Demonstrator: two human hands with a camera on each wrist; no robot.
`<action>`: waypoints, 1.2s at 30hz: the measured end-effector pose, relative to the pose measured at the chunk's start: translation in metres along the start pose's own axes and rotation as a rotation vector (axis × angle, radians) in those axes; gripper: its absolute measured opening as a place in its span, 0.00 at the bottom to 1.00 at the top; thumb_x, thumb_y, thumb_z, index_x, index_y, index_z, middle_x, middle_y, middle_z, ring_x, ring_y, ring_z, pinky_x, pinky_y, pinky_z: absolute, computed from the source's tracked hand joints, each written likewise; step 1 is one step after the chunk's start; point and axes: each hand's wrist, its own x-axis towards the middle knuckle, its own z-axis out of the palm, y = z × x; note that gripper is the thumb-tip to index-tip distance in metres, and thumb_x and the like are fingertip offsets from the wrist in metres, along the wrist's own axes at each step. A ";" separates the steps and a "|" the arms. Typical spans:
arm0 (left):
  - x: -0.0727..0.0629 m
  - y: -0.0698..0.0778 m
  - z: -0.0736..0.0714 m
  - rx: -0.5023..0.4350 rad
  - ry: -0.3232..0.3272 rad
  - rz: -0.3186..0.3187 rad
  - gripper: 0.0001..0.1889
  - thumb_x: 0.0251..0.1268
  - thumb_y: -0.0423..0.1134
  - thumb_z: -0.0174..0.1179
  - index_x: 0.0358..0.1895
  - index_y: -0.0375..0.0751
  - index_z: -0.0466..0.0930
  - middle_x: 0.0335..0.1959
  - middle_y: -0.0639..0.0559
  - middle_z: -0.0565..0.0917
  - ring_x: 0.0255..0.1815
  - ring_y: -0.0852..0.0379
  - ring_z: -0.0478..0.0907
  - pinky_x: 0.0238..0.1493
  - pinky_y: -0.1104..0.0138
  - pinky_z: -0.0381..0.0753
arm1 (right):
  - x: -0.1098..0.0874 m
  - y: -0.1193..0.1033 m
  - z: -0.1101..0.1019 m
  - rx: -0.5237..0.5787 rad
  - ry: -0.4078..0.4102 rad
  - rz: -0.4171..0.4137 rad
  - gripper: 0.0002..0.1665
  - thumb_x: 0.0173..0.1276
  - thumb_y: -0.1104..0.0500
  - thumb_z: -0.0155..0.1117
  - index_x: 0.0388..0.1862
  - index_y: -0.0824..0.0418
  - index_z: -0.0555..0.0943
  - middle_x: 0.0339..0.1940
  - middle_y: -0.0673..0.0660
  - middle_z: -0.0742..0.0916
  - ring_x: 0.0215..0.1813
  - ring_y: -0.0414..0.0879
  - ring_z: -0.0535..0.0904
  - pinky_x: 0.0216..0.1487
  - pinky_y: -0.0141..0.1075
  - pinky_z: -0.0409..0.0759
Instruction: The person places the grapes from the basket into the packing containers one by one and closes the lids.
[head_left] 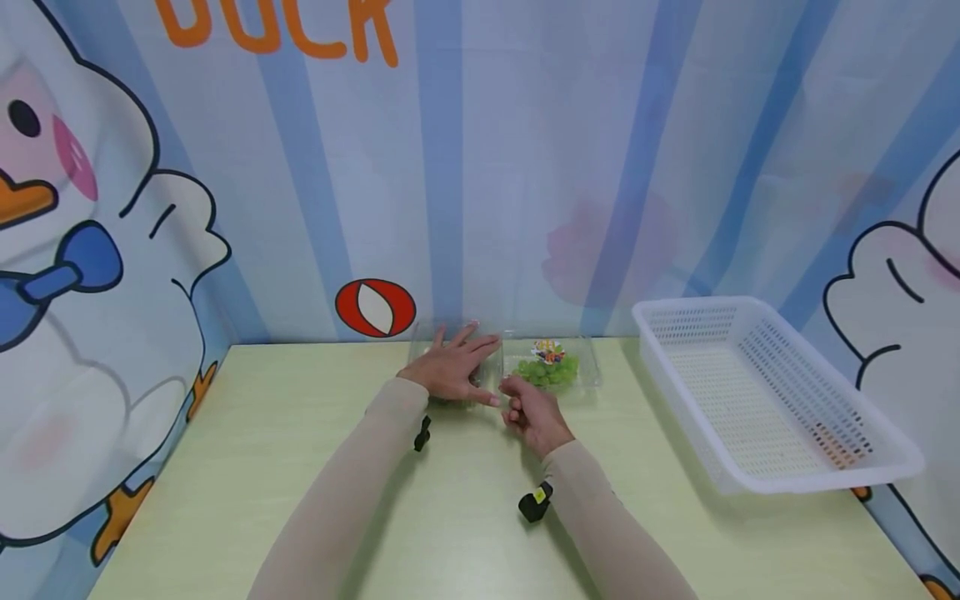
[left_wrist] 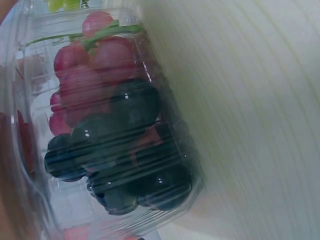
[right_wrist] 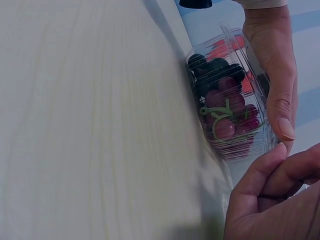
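Two clear plastic boxes stand side by side at the back of the table. The left one (left_wrist: pixel 165 220) holds red grapes (left_wrist: pixel 82 90) and dark grapes (left_wrist: pixel 135 102); the right one (head_left: pixel 588 367) holds green grapes (head_left: pixel 546 373) and has a colourful sticker (head_left: pixel 549 352) on top. My left hand (head_left: pixel 453 368) lies with spread fingers across the top of the left box. Beside its thumb, my right hand (head_left: pixel 534 414) has curled fingers, and its thumb and forefinger pinch at the left box's near right corner. What lies between those fingertips is mostly hidden.
A white plastic basket (head_left: pixel 720 442) with perforated sides stands at the right of the pale table (head_left: pixel 300 450). Behind the boxes hangs a blue striped curtain (head_left: pixel 510 167) with cartoon ducks.
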 end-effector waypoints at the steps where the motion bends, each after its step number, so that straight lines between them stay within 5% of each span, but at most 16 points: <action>1: 0.000 0.000 0.000 0.001 0.001 0.000 0.54 0.59 0.79 0.52 0.84 0.55 0.47 0.84 0.56 0.50 0.85 0.44 0.35 0.75 0.32 0.33 | 0.000 0.000 0.000 -0.001 0.000 0.000 0.26 0.68 0.55 0.66 0.61 0.67 0.81 0.13 0.43 0.73 0.15 0.34 0.68 0.24 0.29 0.77; 36: 0.001 0.000 0.002 -0.001 0.003 -0.008 0.54 0.60 0.78 0.53 0.84 0.55 0.48 0.84 0.56 0.50 0.85 0.44 0.36 0.75 0.32 0.34 | 0.001 0.001 -0.002 -0.023 -0.016 -0.006 0.26 0.70 0.54 0.65 0.60 0.69 0.81 0.13 0.43 0.73 0.16 0.35 0.69 0.26 0.30 0.77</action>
